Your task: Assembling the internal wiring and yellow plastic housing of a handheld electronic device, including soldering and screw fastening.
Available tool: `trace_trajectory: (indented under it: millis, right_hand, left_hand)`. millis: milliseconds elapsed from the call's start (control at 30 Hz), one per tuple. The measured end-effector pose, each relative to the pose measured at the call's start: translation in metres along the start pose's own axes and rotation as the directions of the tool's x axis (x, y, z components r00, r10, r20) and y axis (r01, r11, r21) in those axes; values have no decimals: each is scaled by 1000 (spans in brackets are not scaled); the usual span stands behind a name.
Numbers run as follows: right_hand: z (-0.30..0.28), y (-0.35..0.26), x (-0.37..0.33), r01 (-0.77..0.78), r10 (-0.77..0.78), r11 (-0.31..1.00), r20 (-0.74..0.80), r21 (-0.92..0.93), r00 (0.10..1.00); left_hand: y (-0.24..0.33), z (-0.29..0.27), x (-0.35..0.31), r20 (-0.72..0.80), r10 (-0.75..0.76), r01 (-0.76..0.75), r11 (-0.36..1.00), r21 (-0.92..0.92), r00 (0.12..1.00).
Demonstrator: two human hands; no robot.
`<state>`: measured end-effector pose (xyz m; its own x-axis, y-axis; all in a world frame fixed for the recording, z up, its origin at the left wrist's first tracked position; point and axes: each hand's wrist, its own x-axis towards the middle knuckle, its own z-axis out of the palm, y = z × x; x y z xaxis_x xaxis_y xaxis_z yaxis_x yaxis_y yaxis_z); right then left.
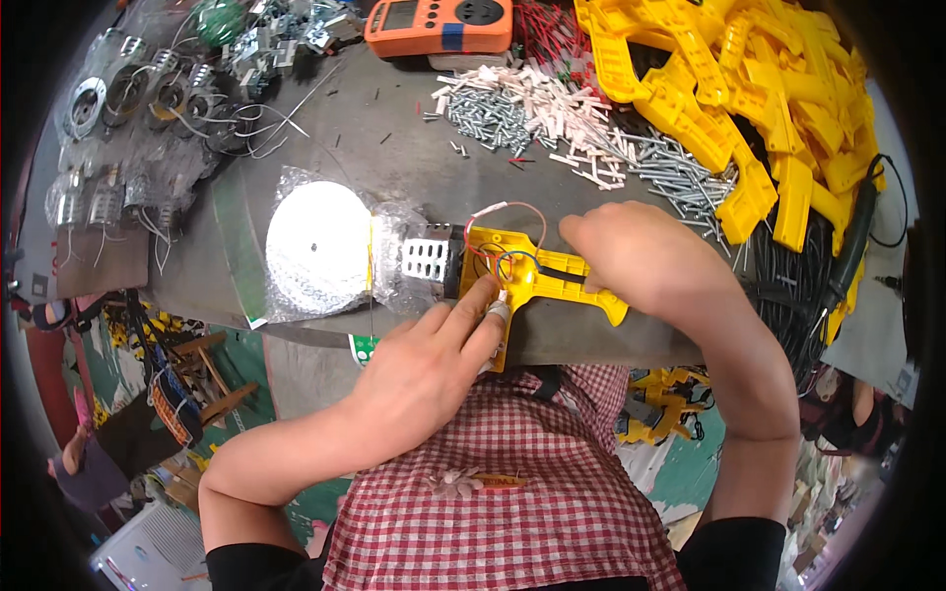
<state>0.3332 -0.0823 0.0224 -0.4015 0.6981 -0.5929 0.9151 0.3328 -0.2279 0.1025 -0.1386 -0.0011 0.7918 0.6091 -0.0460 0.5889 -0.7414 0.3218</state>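
A yellow plastic housing half (pixel 537 279) with a handle lies open side up on the bench in front of me. Red, blue and white wires show inside it, and a black cable (pixel 559 273) runs along the handle. On its left sits a perforated metal cylinder (pixel 429 259), joined to a round silvery-white disc (pixel 317 248) in clear plastic wrap. My left hand (pixel 429 360) grips the housing's near-left part, fingertips at the wires; one fingertip has a whitish covering. Over the handle's right end, my right hand (pixel 645 258) is closed, its fingertips mostly hidden.
Yellow housing parts (pixel 759 98) pile up at the far right, above black cables (pixel 788 281). Screws (pixel 680 172) and white sleeves (pixel 562 108) lie mid-back near an orange meter (pixel 439 28). Wrapped metal parts (pixel 138 108) fill the far left. A black-handled tool (pixel 855 246) lies right.
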Motion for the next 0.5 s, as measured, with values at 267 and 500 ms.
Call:
trace_trajectory:
  millis: [267, 500]
  right_hand:
    - [7, -37, 41, 188, -259, 965, -539, -184, 802]
    - [61, -71, 8, 417, 9, 880, -886, 227, 463]
  left_hand:
    - [0, -2, 2, 96, -60, 69, 993, -99, 994]
    - [-2, 12, -7, -19, -148, 140, 964, -225, 989]
